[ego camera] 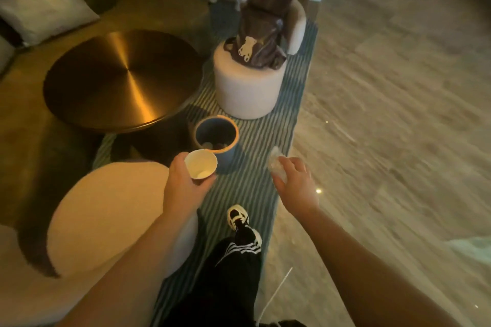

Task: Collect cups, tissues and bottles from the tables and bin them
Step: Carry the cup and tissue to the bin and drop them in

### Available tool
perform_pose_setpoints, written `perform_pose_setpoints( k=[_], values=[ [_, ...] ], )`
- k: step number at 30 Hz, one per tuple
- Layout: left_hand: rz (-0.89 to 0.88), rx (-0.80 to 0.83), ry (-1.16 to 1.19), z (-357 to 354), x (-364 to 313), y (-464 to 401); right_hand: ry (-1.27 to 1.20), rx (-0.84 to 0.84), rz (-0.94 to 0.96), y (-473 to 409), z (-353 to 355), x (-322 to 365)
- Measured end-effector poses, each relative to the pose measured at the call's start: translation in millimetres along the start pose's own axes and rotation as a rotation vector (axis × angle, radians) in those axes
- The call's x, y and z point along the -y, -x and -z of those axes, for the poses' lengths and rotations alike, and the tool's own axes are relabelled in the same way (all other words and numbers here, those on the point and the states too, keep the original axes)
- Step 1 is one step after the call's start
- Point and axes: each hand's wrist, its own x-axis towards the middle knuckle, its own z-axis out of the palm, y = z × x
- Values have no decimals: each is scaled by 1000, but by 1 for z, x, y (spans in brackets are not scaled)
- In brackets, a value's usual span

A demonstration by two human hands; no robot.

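My left hand [183,180] grips a paper cup [200,167] short of the bin [216,135]; dropped now, it lands on the rug [255,167]. My right hand [293,176] pinches a crumpled tissue [276,168], farther off.

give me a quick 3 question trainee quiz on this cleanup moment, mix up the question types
1. True or false: the paper cup is held in the right hand.
2. Multiple choice: the waste bin stands on
A. the round metal table
B. the striped rug
C. the white pouf
3. Fill in: the right hand grips a crumpled ____.

Key
1. False. The left hand holds the cup, just short of the bin's rim.
2. B. The bin is on the rug, between the table and the pouf, and already has rubbish inside.
3. Tissue, though blur makes it hard to be sure.
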Motion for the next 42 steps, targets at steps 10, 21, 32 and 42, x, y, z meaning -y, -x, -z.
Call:
perform_pose_setpoints(
  k=[10, 21, 32, 42],
  values=[
    [297, -164, 18, -93, 24, -182, 159, 303, 235, -274, -39, 2],
    [682, -299, 46, -150, 33, -252, 132, 588, 411, -435, -82, 4],
    [880, -466, 140, -314, 82, -335, 144, 669, 690, -570, -194, -65],
    [1130, -438, 59, -418, 189, -370, 209, 710, 831, -626, -305, -119]
  ],
)
